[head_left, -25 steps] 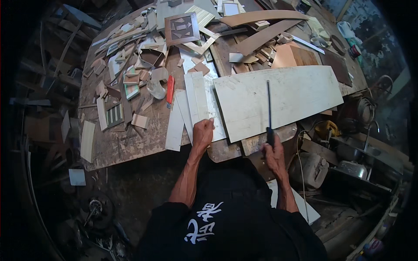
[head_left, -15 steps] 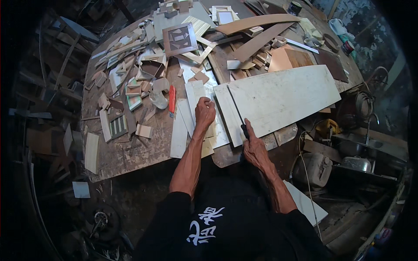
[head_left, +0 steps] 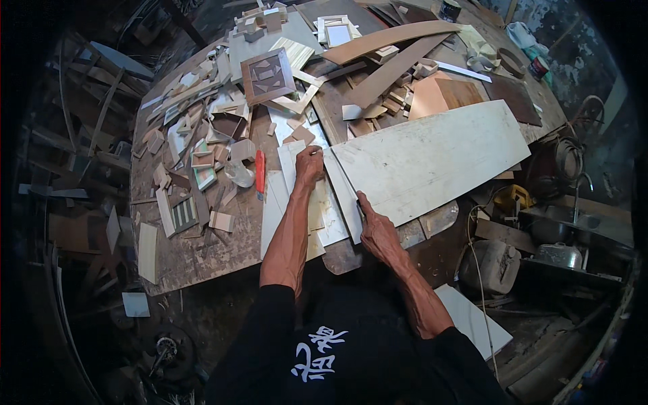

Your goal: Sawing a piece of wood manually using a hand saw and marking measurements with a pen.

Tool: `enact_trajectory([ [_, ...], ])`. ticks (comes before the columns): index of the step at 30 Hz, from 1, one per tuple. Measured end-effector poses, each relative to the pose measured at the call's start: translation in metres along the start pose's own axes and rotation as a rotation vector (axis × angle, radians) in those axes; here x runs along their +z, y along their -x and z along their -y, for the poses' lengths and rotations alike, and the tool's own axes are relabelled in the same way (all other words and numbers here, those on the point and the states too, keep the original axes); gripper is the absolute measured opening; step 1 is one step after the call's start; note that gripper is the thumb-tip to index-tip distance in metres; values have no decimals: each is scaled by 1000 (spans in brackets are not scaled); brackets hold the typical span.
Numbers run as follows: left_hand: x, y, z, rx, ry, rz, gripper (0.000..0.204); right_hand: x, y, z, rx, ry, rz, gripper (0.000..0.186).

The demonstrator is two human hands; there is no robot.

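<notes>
My right hand grips the handle of a long, thin dark-bladed tool, which lies along the left end of a large pale board. My left hand has curled fingers at that board's far left corner, near the tool's tip; whether they pinch anything I cannot make out. Beneath and left of it are narrow white boards and a shiny white sheet. A red-handled cutter lies just left of my left hand.
A worn table carries several wood offcuts, small frames and curved brown strips. To the right stand a steel sink, a jerrycan and a cord. Scrap wood crowds the dark left side.
My right hand and the tool have moved left, from the board's middle to its left end. My left hand has moved up to that end's far corner. The view has shifted slightly.
</notes>
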State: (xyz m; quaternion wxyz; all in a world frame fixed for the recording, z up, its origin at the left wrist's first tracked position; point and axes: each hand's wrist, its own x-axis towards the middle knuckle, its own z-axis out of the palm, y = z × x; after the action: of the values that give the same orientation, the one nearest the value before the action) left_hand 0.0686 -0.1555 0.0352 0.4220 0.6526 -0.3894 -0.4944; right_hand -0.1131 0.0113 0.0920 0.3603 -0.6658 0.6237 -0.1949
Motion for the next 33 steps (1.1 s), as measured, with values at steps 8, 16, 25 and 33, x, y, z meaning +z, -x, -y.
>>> enact_trajectory([
  [8, -3, -29, 15, 52, -184, -13, 26, 9, -10, 5, -14, 36, 1, 77],
  [16, -3, -25, 9, 76, -329, -61, 35, 12, -13, 7, -9, 154, 21, 73],
  [25, -11, -35, 19, 141, -407, -36, 39, 3, -14, 13, -17, 125, 80, 80],
  [33, -9, -41, 16, 74, -410, 13, 38, 9, -19, 10, 22, 145, 107, 81],
])
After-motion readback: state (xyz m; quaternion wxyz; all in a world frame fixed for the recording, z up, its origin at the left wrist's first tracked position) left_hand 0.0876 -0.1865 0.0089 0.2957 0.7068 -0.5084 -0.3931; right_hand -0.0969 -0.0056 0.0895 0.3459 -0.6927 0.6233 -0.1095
